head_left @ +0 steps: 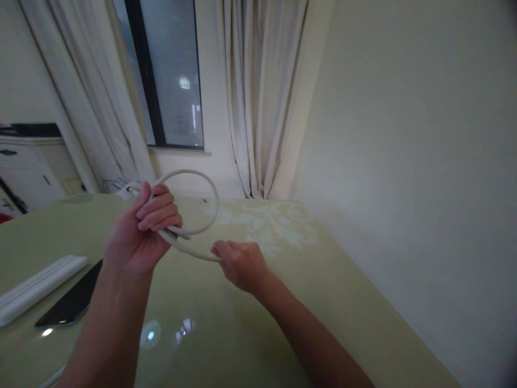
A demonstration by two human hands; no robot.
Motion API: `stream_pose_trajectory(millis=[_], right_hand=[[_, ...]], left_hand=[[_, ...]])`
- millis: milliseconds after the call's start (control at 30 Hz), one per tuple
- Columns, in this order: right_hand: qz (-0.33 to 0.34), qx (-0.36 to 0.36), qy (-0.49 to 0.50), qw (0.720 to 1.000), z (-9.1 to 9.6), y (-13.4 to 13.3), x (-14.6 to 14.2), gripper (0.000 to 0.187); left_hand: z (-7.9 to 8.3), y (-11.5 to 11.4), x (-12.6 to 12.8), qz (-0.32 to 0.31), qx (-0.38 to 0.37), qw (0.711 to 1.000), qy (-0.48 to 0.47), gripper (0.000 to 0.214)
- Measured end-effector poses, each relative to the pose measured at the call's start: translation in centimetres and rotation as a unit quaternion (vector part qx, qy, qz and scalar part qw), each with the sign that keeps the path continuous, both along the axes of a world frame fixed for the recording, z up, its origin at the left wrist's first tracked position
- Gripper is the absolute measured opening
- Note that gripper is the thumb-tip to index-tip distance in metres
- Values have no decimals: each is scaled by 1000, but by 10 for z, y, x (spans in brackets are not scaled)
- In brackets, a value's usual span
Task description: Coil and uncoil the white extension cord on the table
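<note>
A white cable [216,202] loops up and out from my left hand [147,229], whose fingers are wrapped round its gathered part. From there one length runs right and slightly down to my right hand [240,264]. The fingertips of that hand pinch the cable. Both hands are held over the pale green table [210,334]. Behind my left fist, something white sticks out at the upper left; I cannot make out whether it is the cable's end.
At the left of the table lie a white elongated bar-shaped object [40,285] and a dark flat phone-like thing [75,299], partly behind my left forearm. A wall [412,161] borders the right side. Curtains [262,97] and a window [173,75] stand behind; a white cabinet [32,167] is far left.
</note>
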State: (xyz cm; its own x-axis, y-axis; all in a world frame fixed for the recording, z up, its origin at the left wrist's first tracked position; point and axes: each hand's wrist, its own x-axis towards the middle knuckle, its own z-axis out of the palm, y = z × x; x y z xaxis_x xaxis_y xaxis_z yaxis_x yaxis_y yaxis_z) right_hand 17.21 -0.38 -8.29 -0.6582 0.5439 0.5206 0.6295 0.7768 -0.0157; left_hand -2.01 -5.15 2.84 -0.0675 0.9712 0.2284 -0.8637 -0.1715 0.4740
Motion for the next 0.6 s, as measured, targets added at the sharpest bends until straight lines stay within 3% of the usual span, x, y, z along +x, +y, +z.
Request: stream_pose_trajectory(millis=[100,267,433,600], right_hand=[[-49,-78,-7,996,2,16,10,26],[-70,-121,18,990,3,35,29,17],[-81,-83,75,990,3,43,38,15],[-78,-36,135,987,6,46,40,20]], left_hand=[[0,2,2,-8,-23,999,29,37],[-2,2,7,-45,-52,990,121,37],[-6,0,16,-107,-24,976,188,31],[-9,-3,24,-156,1,958,241,39]])
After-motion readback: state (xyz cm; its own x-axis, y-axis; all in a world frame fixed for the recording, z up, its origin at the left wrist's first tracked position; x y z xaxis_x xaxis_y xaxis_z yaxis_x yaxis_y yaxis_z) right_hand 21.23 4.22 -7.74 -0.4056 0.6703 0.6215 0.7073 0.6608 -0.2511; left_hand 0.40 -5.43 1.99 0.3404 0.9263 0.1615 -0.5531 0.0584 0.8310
